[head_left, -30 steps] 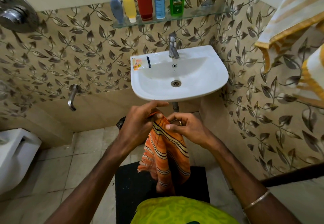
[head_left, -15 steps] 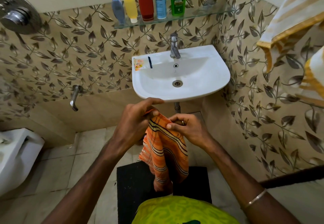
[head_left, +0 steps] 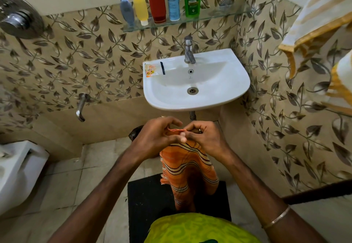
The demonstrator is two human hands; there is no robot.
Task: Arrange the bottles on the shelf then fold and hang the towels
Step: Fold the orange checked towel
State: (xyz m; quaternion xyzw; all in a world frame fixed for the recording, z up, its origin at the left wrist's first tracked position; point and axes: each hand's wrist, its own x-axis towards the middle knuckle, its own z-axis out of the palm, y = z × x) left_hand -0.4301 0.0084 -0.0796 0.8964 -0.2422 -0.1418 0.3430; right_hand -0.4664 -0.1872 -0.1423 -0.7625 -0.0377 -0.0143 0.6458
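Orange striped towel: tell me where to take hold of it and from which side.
Take the orange striped towel at its top edge, one corner per hand, coming from above. It hangs limp below the left hand and right hand, which pinch that bunched edge close together; a wider grip should let it fall flat for folding.

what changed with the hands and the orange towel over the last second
Both hands have closed in on each other: the left hand and right hand now pinch the top edge of the orange striped towel almost fingertip to fingertip, so the cloth hangs narrower, bunched between them. Neither hand let go. The five bottles on the glass shelf, the sink and the hanging yellow-striped towel stayed as they were.
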